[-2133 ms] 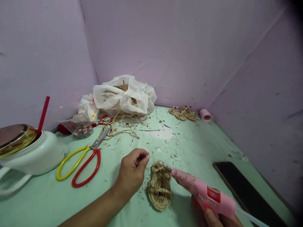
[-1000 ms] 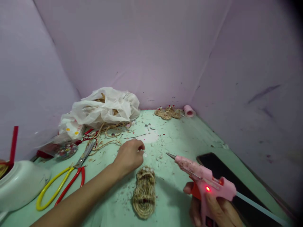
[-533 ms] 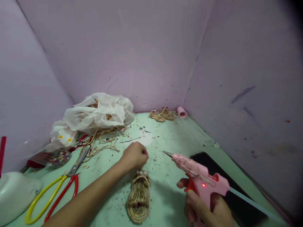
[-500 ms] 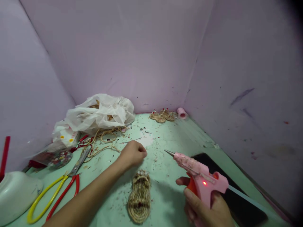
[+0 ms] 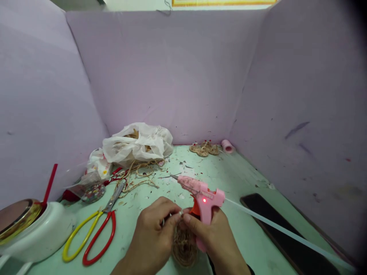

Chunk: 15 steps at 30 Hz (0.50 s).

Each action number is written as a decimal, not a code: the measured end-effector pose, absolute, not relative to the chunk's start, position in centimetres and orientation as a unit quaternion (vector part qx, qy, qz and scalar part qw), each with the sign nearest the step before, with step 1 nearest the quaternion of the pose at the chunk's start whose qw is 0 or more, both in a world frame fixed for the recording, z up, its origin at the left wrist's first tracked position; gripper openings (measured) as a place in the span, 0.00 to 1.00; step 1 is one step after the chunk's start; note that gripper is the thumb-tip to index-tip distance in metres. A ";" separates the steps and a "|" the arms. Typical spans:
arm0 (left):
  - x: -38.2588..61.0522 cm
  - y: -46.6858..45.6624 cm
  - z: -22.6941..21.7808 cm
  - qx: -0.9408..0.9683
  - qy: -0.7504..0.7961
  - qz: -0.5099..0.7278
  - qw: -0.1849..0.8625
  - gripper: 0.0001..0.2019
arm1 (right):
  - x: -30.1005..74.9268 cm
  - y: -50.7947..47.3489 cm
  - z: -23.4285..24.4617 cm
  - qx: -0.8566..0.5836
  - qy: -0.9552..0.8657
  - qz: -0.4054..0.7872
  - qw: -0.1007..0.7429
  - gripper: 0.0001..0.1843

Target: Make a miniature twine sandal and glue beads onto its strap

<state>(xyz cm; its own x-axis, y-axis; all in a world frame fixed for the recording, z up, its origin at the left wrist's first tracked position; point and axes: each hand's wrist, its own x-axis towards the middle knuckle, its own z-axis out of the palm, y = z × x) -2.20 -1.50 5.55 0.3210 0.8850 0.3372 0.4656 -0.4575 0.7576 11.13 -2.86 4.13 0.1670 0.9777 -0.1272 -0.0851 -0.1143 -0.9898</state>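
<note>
My right hand (image 5: 220, 236) is wrapped around a pink hot glue gun (image 5: 207, 208); its red light is on and its metal nozzle points left. A long clear glue stick (image 5: 275, 227) sticks out of its back. Below the gun is a small coiled-twine slipper (image 5: 185, 246), its upper end hidden by my fingers. My left hand (image 5: 156, 233) is closed, thumb and forefinger pinching at that upper end, where a tiny white bead-like bit (image 5: 181, 212) shows. The right thumb and a fingertip meet the same spot.
Scissors (image 5: 110, 204) with one yellow and one red handle lie left, near a white tub (image 5: 51, 229). Behind are a bag of beads (image 5: 93, 189), loose twine (image 5: 137, 185) and a white plastic bag (image 5: 140, 143). Small twine slippers (image 5: 203, 149) and a pink spool (image 5: 228, 146) stand at the back; a black phone (image 5: 283, 233) lies right.
My left hand has come back from the table to the slipper's upper end. My right hand has brought the glue gun left, over the slipper. The view has tilted up.
</note>
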 end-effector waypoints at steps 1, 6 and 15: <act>-2.3 -1.6 5.3 0.779 0.425 0.382 0.257 0.09 | 11.0 -2.9 3.8 -0.548 -0.406 0.506 0.528 0.12; -2.8 -1.8 4.5 0.847 0.343 0.380 0.146 0.10 | 11.1 -3.2 3.4 -0.541 -0.430 0.508 0.514 0.13; -2.9 -1.8 4.1 0.861 0.269 0.419 0.108 0.11 | 11.5 -3.6 2.8 -0.511 -0.413 0.523 0.543 0.13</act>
